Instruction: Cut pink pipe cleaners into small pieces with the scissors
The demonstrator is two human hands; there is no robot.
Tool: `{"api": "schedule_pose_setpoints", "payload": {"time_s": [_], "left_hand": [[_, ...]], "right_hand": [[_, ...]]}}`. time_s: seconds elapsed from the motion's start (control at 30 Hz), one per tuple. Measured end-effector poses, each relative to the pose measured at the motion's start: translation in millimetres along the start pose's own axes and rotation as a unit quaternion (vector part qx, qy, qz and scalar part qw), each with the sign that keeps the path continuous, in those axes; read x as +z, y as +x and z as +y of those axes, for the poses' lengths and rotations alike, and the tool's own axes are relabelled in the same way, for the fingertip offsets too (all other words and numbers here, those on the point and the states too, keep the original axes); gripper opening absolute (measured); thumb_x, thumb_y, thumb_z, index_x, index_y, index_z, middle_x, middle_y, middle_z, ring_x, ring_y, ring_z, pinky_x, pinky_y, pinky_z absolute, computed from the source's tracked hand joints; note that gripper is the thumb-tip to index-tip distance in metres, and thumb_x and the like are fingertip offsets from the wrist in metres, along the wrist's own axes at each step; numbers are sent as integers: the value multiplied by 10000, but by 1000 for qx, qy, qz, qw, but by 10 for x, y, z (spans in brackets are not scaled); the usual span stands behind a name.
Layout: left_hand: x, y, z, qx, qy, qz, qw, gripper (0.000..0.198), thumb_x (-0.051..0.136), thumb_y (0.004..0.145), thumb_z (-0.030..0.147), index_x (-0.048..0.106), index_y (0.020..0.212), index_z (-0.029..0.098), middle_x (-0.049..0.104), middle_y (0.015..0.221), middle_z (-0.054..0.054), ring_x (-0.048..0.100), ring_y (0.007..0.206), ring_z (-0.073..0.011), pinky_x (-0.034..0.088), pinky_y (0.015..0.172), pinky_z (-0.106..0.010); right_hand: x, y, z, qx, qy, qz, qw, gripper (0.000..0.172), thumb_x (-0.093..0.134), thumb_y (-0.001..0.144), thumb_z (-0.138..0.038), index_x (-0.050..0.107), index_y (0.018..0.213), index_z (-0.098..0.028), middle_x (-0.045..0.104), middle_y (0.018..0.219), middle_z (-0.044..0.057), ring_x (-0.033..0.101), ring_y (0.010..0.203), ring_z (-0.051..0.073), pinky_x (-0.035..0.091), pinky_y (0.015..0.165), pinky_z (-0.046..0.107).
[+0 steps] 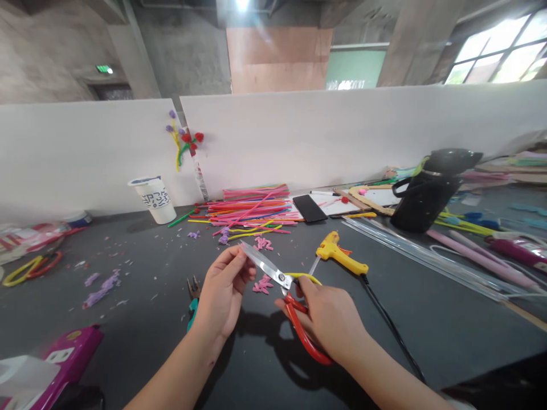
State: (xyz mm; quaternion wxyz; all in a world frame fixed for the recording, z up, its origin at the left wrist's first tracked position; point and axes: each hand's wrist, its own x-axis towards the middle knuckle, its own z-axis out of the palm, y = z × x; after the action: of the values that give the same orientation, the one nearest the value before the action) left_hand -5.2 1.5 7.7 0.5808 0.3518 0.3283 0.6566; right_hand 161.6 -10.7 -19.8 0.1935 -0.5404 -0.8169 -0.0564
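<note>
At the centre of the frame, we are holding a pair of metal scissors with one red and one yellow handle [280, 277] in our right hand [331, 319], its grip wrapping around the handles. Their long axis is running diagonally, from lower right of centre up to the blade tip, which is pointing toward the upper left. Our left hand [226, 285] is the nearer to that tip, thumb and fingers bunching right at it; whether they are pinching a small piece or the blade itself, we cannot tell. Below the blades, a loose heap of small pink pieces [262, 284] is lying on the dark grey bench [141, 353]. Right of centre, a yellow plastic glue gun [344, 259] is lying just beyond our right hand, its black cord [393, 327] trailing toward the lower right and narrowing our room there. Teal-handled metal pliers [194, 291] are bordering our left wrist. Bare bench is showing between our forearms, at lower centre.
</note>
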Motion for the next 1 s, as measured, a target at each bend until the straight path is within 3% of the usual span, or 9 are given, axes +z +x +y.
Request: {"api": "schedule_pose_setpoints", "payload": {"time_s": [0.83,1.0], "left_hand": [[-7,2,-13,-12,-15,19,1000,42,590,706,181,581,699,140,522,617,17,481,529,-41,408,511,-127],[11,-4,12,-18,-14,16,1000,67,597,703,200,585,720,137,528,635,12,482,536,-42,407,513,-127]], "right_hand": [[-26,21,22,-13,-28,32,999,441,325,793,-563,512,679,-180,559,492,12,530,441,145,209,448,245],[-38,17,18,5,-3,8,1000,424,327,793,-558,507,684,-190,561,505,6,543,462,154,225,450,246]]}}
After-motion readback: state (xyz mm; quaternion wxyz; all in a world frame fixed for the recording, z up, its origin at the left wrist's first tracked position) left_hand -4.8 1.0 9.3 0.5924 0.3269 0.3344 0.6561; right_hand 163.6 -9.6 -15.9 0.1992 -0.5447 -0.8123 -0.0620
